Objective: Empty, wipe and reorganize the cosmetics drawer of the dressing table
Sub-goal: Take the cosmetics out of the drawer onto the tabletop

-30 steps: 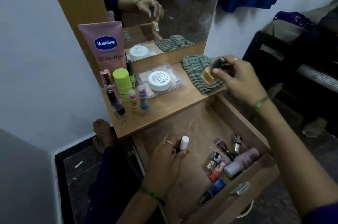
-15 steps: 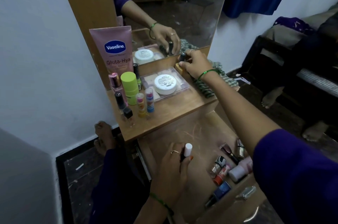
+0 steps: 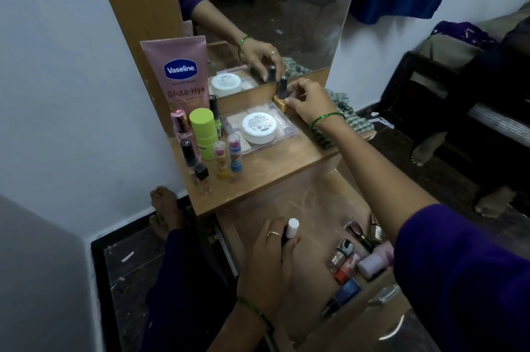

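- Standing a small dark-capped bottle (image 3: pixel 282 90) at the far edge of the dressing-table top (image 3: pixel 275 165), just in front of the mirror (image 3: pixel 272 7), the right hand (image 3: pixel 308 102) pinches it low down with fingers curled round its amber base; let go off-balance, it could topple onto the clear palette case (image 3: pixel 258 129) beside it.
- The right forearm crosses above the white jar (image 3: pixel 259 127) and the green checked cloth (image 3: pixel 341 113); a careless pull back might drag the cloth or nudge the jar.
- The left hand (image 3: pixel 269 262) grips a white-capped tube (image 3: pixel 290 231), fingers wrapped round it, over the open drawer (image 3: pixel 301 202). With eyes on the far bottle, this grip may slacken and drop the tube.
- The drawer is not yet emptied: several nail polish bottles (image 3: pixel 348 265) lie jumbled in its near right corner and look likely to roll if the drawer is bumped.
- At the left of the top, the lip balm sticks (image 3: pixel 228 158) and the green container (image 3: pixel 203 133) stand close together; one knock could fell several.
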